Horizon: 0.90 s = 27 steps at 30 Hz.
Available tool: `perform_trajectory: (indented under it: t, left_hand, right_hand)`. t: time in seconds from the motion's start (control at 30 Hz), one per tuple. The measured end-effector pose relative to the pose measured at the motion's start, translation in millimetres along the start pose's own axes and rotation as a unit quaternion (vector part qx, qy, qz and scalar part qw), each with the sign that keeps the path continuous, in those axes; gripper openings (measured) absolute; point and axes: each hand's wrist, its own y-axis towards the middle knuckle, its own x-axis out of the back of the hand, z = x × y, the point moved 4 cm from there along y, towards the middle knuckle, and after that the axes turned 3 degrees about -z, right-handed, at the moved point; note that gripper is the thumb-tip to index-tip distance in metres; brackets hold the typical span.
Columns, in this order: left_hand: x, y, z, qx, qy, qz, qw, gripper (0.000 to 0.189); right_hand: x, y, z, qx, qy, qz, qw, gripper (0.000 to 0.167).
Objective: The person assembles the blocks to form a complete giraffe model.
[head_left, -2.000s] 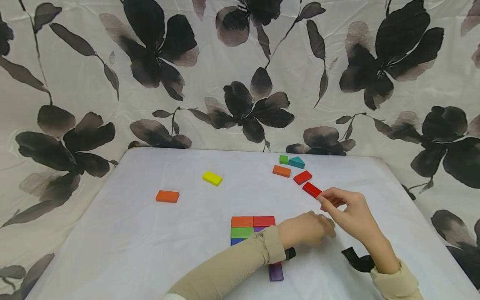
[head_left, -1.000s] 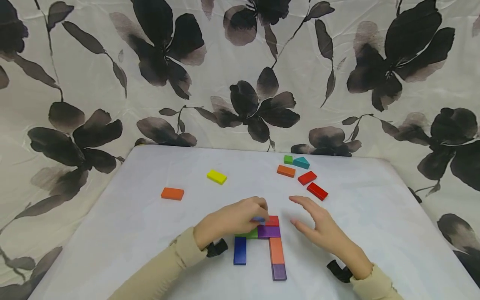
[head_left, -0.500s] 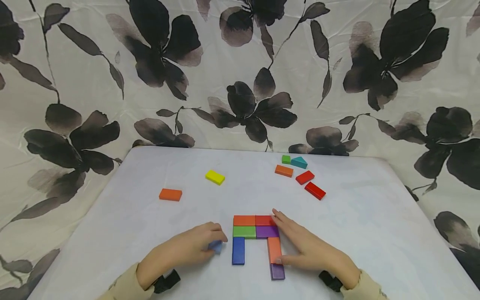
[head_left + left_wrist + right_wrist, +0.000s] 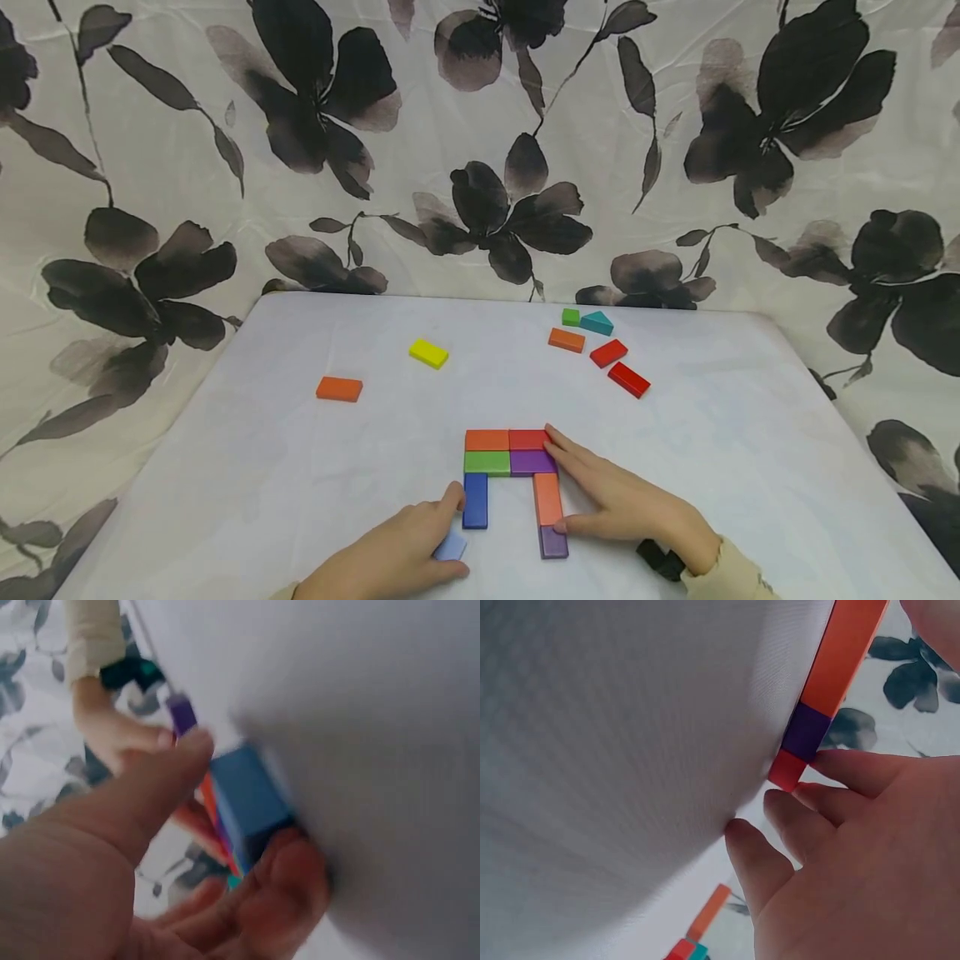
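My left hand [image 4: 397,546] pinches a light blue block [image 4: 452,547] between thumb and fingers, partly covered by the hand. Its index fingertip is at the left side of an upright dark blue block [image 4: 476,502]. In the blurred left wrist view, a blue block [image 4: 247,787] lies between thumb and fingers. My right hand [image 4: 626,504] rests with straight fingers along the right side of the block arrangement, its thumb at the lower purple block [image 4: 554,542]. An orange block [image 4: 487,440] and a red block [image 4: 525,439] top the arrangement, above a green block [image 4: 487,463] and a purple block [image 4: 531,462]. A vertical orange block [image 4: 547,498] stands beneath.
On the white table [image 4: 262,492] lie a loose orange block [image 4: 339,389] and a yellow block [image 4: 428,353]. Farther right are a small green block [image 4: 571,317], a teal triangle [image 4: 597,322], another orange block [image 4: 566,340] and two red blocks [image 4: 628,380]. A floral cloth [image 4: 405,183] hangs behind.
My left hand crossed from the right side to the lower left, carrying the light blue block beside the dark blue one. My right hand left the far red block and came to the arrangement's right side.
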Motion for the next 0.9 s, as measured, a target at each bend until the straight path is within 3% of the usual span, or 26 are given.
perform_trajectory:
  t: [0.13,0.27,0.4,0.63,0.9]
  left_hand:
    - [-6.7,2.2,-4.1,0.024,-0.032,-0.011,0.9991,0.086]
    - [-10.9,4.0,-7.4,0.05,-0.077,-0.009,0.9958,0.081]
    - [-15.0,7.7,-12.3,0.069,-0.063,-0.016,0.9955,0.073]
    - [-19.5,11.9,-18.0,0.051,-0.021,-0.056,0.9969,0.083]
    - [-19.9,12.1,-18.5,0.044,-0.021,-0.081,0.9956,0.087]
  right_hand:
    - [2,0.1,0,0.003,-0.005,-0.002,1.0,0.095]
    - [3,0.1,0,0.003,0.003,-0.002,1.0,0.094]
    - [1,0.3,0,0.005,0.007,-0.002,1.0,0.093]
    - [-1,0.9,-2,-0.002,-0.004,-0.001,1.0,0.094]
    - [-1,0.8,-2,-0.006,0.003,0.004,1.0,0.094]
